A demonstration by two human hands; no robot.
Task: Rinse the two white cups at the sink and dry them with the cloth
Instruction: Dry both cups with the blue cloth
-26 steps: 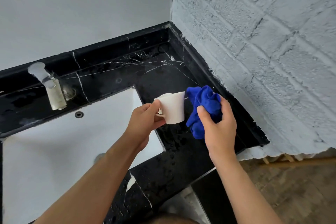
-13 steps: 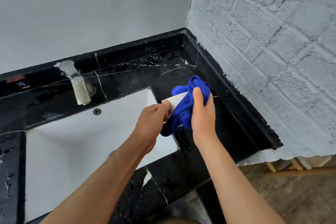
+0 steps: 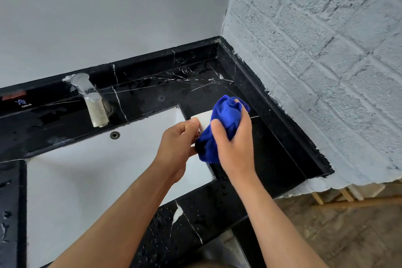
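A white cup (image 3: pixel 205 118) is held above the right edge of the white sink basin (image 3: pixel 87 180). My left hand (image 3: pixel 177 146) grips it from the left, thumb near its rim. My right hand (image 3: pixel 236 148) holds a bunched blue cloth (image 3: pixel 224 124) wrapped over the cup's right side, so only a strip of the cup shows. A second cup is not in view.
A chrome tap (image 3: pixel 93 102) stands behind the basin on the wet black marble counter (image 3: pixel 272 148). A painted brick wall (image 3: pixel 315 61) bounds the counter on the right, a plain grey wall (image 3: pixel 108 17) at the back. Beyond the counter's right end lies a wooden floor (image 3: pixel 348 235).
The cloth, held beside the cup a second ago, now covers most of it. My right hand has closed in against the cup, and the view has shifted so both hands sit more central.
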